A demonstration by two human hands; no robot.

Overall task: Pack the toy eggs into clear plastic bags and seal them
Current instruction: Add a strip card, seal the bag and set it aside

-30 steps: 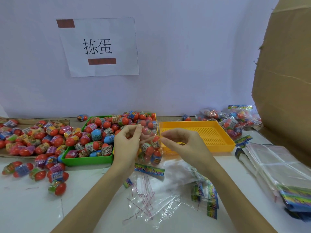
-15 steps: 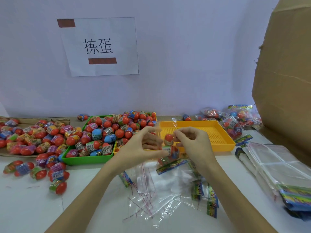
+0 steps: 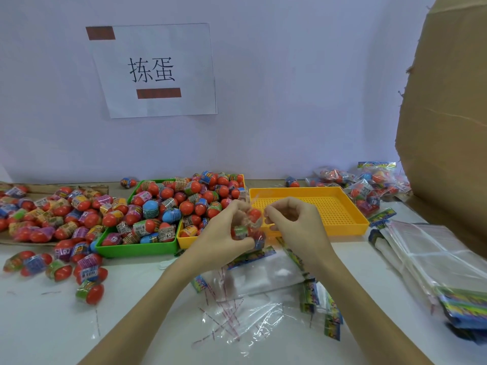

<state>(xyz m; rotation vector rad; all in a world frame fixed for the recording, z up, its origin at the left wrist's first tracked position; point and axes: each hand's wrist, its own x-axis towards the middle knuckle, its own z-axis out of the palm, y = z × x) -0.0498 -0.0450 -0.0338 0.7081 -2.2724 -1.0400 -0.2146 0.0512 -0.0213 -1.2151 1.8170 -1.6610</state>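
Toy eggs (image 3: 247,227) sit inside the clear plastic bag (image 3: 254,222) you hold up between your two hands, just in front of the yellow tray (image 3: 350,206) and above the white table (image 3: 39,325). Your left hand (image 3: 224,238) comes in from seven o'clock with the forearm angled up and right; its fingers curl round the lower part of the bag, with the thumb near the top edge. Your right hand (image 3: 295,222) comes in from five o'clock, wrist bent, thumb and fingertips pinched on the bag's upper right edge. Whether the bag's mouth is sealed cannot be told; the film is crumpled and blurred.

At ten o'clock from the hands the green tray (image 3: 137,248) is heaped with loose eggs, and more eggs (image 3: 52,214) spread across the cardboard and table at nine o'clock. Filled bags (image 3: 366,185) lie at two o'clock beside the cardboard box (image 3: 448,127). A stack of empty bags (image 3: 434,254) lies at three o'clock, and peeled strips and loose film (image 3: 237,320) lie at six o'clock between your forearms.
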